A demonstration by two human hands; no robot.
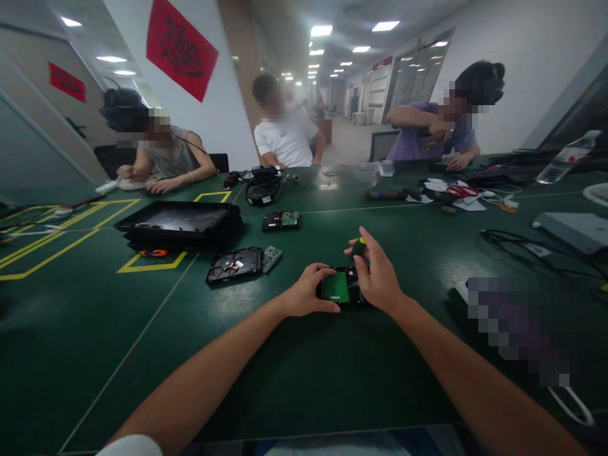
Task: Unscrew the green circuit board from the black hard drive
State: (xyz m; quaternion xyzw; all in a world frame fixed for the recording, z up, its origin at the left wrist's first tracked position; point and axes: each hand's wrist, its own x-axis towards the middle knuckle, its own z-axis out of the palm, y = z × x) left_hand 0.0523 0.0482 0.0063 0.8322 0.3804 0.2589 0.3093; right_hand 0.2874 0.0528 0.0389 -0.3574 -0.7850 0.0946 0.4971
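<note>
A black hard drive (pixel 341 288) with a green circuit board on top lies on the dark green table (pixel 294 373) in front of me. My left hand (pixel 308 291) grips its left side, fingers curled over the edge. My right hand (pixel 377 273) is closed round a screwdriver (pixel 360 246) with a black and yellow handle, held upright with its tip down on the drive's right part.
An opened hard drive (pixel 235 265) with a loose green board lies to the left, another drive (pixel 281 220) farther back. A black tray (pixel 183 221) stands at left. Three people sit across the table. Red scissors (pixel 462 190), cables and a bottle (pixel 565 158) at right.
</note>
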